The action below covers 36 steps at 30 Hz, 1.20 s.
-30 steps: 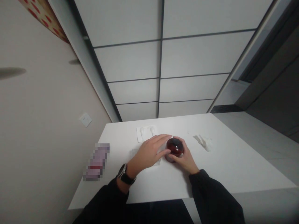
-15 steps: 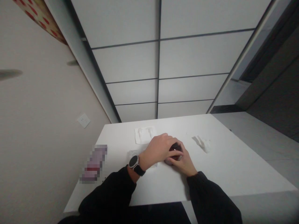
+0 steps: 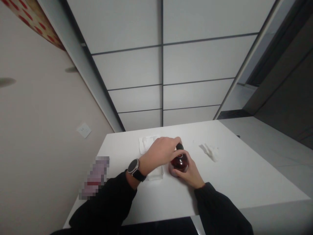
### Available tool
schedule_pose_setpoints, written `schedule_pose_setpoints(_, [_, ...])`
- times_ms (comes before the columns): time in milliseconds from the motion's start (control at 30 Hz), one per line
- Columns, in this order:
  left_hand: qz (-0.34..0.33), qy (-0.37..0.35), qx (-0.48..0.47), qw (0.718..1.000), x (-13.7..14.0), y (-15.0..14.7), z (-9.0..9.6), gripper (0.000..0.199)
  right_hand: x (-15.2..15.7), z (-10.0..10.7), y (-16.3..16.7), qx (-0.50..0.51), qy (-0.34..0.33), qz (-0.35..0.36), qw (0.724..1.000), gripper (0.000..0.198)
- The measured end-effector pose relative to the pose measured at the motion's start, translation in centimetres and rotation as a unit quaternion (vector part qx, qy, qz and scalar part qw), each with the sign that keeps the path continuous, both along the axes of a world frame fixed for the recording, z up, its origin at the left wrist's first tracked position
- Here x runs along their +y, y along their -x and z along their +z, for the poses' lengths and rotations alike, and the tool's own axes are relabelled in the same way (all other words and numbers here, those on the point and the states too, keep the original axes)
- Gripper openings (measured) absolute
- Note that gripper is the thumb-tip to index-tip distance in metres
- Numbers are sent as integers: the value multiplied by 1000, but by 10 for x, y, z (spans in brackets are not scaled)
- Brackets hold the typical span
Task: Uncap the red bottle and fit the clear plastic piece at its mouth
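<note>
Head view: your right hand (image 3: 192,173) is wrapped around the dark red bottle (image 3: 180,163) on the white table (image 3: 230,182); your left hand (image 3: 160,152) pinches the black cap (image 3: 180,147) at its top, whether seated or lifted is unclear.

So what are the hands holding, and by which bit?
The right hand holds the dark red bottle around its body. The left hand grasps the dark cap at the top by its sides; whether it's loose is unclear.
</note>
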State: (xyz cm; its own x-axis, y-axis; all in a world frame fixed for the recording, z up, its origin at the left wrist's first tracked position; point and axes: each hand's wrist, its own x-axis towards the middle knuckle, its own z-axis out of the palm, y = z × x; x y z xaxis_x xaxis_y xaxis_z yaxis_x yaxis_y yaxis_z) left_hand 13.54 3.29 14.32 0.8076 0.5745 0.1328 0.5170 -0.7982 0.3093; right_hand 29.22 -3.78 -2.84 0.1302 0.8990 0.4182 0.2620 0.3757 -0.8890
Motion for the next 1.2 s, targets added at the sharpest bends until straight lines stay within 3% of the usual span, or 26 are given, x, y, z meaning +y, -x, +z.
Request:
schedule_pose_setpoints(100, [-13, 12, -77, 997, 24, -8, 4, 13, -1, 1, -1, -3, 9, 2, 1000, 77])
schedule_pose_setpoints(167, [-13, 48, -67, 996, 45, -15, -2, 19, -2, 1, -1, -4, 15, 4, 1000, 76])
schedule_pose_setpoints(367, [-32, 89, 29, 995, 100, -47, -60, 18, -3, 1, -3, -26, 23, 4, 999, 77])
schedule_pose_setpoints(467, [-64, 102, 63, 991, 114, -60, -87, 9, -3, 0, -3, -29, 22, 11, 999, 77])
schedule_pose_setpoints(533, [-81, 111, 78, 987, 121, -66, -100, 16, -3, 1, -3, -28, 21, 14, 999, 77])
schedule_pose_setpoints(800, [-95, 137, 53, 985, 137, -74, -127, 18, -3, 2, -4, -33, 14, 18, 999, 77])
schedule_pose_setpoints(933, [-90, 137, 32, 986, 139, -73, -129, 9, -3, 3, -4, -38, 12, 16, 999, 77])
schedule_pose_setpoints(1000, [-86, 132, 19, 987, 139, -70, -123, 24, -3, 4, -4, -35, 16, 16, 999, 76])
schedule_pose_setpoints(1100, [-71, 124, -16, 990, 137, -62, -106, 49, -4, 3, -4, -26, 22, 18, 999, 76])
schedule_pose_setpoints(1200, [-46, 118, -63, 990, 125, -47, -82, 48, -5, 0, -5, -20, 32, 21, 999, 78])
